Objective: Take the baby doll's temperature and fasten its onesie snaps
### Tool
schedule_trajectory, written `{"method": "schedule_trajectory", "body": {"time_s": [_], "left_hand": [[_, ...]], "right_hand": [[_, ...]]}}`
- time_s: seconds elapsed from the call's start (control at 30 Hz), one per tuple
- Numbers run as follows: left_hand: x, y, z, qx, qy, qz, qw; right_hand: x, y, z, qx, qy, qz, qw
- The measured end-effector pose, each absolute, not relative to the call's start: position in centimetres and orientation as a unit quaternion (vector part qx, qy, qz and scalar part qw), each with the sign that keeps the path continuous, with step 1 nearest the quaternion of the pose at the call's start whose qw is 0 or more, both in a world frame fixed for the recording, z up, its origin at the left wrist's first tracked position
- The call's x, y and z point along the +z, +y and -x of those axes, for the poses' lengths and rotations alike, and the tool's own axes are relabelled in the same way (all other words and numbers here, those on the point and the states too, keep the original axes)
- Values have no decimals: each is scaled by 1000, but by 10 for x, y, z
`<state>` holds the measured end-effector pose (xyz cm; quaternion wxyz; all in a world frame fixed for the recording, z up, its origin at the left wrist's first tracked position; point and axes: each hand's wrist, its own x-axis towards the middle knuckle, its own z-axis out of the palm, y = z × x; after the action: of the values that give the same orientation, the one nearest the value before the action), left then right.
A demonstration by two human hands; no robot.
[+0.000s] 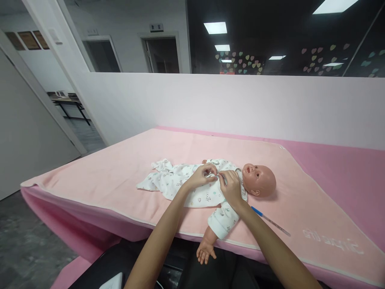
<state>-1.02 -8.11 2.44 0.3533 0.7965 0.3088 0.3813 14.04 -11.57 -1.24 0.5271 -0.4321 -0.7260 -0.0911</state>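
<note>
A baby doll (260, 180) lies on its back, its head to the right, dressed in a white patterned baby romper (198, 197). My left hand (204, 176) is closed in a pinch on the romper's front at the chest. Close beside it, my right hand (231, 185) pinches the same front edge, fingers bent and thumb tip near the left fingertips. Whatever small fastener may be between the fingertips is hidden. One doll arm, in its sleeve (223, 220), reaches toward me, with the doll's hand (206, 251) hanging past the table edge.
A blue-capped pen (272, 221) lies right of my right forearm. Beneath everything, a pale pink blanket (105, 172) covers a darker pink cloth (345, 172). A white wall (240, 104) with a window stands behind the table; a door (30, 132) is at left.
</note>
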Motion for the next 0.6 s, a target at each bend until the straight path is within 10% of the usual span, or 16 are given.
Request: {"method": "schedule_trajectory", "body": {"time_s": [0.6], "left_hand": [[20, -93, 44, 367, 346, -795, 336]], "right_hand": [[-12, -119, -140, -164, -751, 442, 463]]}}
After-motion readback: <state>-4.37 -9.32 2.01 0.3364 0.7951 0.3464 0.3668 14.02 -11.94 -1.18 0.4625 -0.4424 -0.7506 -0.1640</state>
